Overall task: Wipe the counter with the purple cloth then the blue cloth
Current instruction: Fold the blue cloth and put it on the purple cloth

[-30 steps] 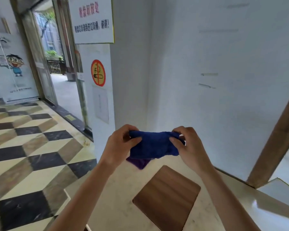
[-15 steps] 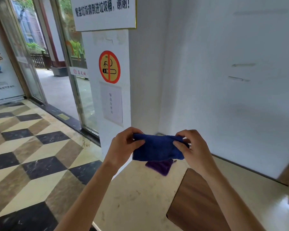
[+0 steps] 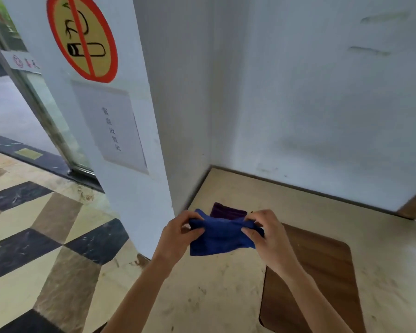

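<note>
A blue cloth (image 3: pixel 220 237) hangs stretched between both hands above the beige counter (image 3: pixel 226 292). My left hand (image 3: pixel 178 234) pinches its left upper corner, and my right hand (image 3: pixel 265 233) pinches the right upper corner. Behind the blue cloth, a purple cloth (image 3: pixel 228 211) lies flat on the counter near the corner of the walls; its lower part is hidden by the blue cloth.
A brown wooden panel (image 3: pixel 322 284) is set into the counter at the right. White walls (image 3: pixel 310 104) close the counter at the back and left. A pillar with a no-smoking sign (image 3: pixel 82 37) stands left; patterned floor tiles (image 3: pixel 34 236) lie below.
The view has tilted down and come closer to the counter corner. Both hands keep holding the blue cloth, now lower over the counter, and the purple cloth shows behind it instead of below.
</note>
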`<state>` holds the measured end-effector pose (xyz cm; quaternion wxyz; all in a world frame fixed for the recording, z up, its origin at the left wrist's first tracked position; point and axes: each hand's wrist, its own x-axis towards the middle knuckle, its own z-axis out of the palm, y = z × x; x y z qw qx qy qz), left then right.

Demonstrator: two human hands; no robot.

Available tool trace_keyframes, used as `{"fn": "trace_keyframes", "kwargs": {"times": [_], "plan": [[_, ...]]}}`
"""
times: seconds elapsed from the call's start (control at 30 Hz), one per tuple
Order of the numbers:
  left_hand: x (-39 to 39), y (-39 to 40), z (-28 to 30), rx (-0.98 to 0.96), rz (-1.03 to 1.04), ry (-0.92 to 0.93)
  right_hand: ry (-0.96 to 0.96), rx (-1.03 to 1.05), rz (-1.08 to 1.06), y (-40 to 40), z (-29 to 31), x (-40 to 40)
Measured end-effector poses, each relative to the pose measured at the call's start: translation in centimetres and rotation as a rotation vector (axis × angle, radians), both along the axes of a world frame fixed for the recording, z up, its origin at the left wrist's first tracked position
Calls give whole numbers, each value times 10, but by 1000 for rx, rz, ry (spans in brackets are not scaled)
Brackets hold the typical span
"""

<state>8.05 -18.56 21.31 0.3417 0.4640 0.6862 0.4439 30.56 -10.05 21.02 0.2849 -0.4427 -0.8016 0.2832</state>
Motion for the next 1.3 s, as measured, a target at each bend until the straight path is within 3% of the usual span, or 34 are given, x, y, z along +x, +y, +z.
{"fn": "trace_keyframes", "kwargs": {"times": [0.17, 0.43, 0.53, 0.63, 0.7, 0.77, 0.87, 1.0, 1.1, 1.2, 1.3], "plan": [[-29, 24, -72, -144, -40, -37, 28, -109, -78, 1, -74, -28], [-57, 67, -184, -280, -106, -122, -13, -100, -237, 8, -183, -62], [-50, 76, -210, -328, -114, -181, -47, -231, -339, 0, -209, -64], [-40, 76, -222, -432, 19, -185, -125, -421, -543, -9, -221, -64], [-40, 72, -223, -478, 59, -156, -275, -493, -634, -14, -224, -63], [-40, 68, -225, -501, 41, -106, -361, -551, -618, -21, -226, -63], [-40, 68, -227, -486, 0, -40, -311, -642, -623, -23, -226, -71], [-48, 79, -220, -637, -19, -105, -371, -680, -625, -21, -225, -74], [-62, 73, -215, -779, -108, -26, -213, -933, -599, -34, -219, -64], [-71, 51, -207, -804, -255, 147, -333, -1018, -566, -53, -215, -59], [-62, 28, -200, -742, -370, 415, -536, -928, -524, -68, -210, -65]]}}
